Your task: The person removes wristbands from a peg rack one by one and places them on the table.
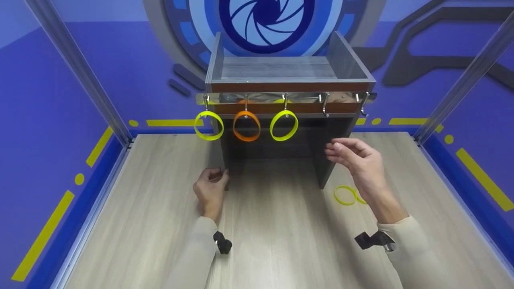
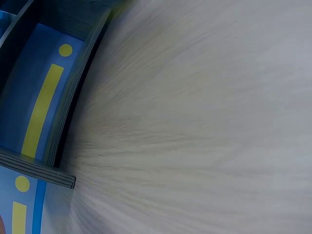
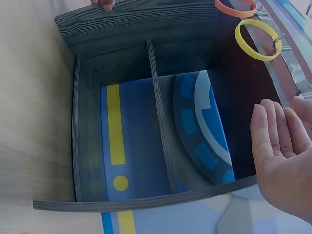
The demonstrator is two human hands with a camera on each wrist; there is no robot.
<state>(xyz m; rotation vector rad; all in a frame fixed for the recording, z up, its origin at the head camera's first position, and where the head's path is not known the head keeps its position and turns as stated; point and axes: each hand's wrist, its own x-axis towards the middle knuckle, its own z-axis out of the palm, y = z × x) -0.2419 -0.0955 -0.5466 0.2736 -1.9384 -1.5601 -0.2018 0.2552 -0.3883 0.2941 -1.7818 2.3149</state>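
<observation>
My left hand [image 1: 211, 188] is at the front edge of the left side panel [image 1: 225, 160] of a grey wooden shelf. Its thumb and fingers pinch that edge; in the right wrist view a bit of the fingers [image 3: 108, 5] shows over it. Raised before the shelf's right side, my right hand [image 1: 363, 164] holds nothing, its fingers extended together below the hook rail [image 1: 305, 97]. From that rail hang a yellow wristband [image 1: 209, 125], an orange wristband [image 1: 246, 126] and another yellow wristband [image 1: 284, 125]. Two hooks on the right bear no band.
Beside the right panel, yellow wristbands [image 1: 344, 204] lie on the wooden table [image 1: 273, 249], one partly hidden by my right arm. Blue walls with metal corner posts [image 1: 80, 72] enclose the table. An open-topped tray section [image 1: 277, 68] forms the shelf's top.
</observation>
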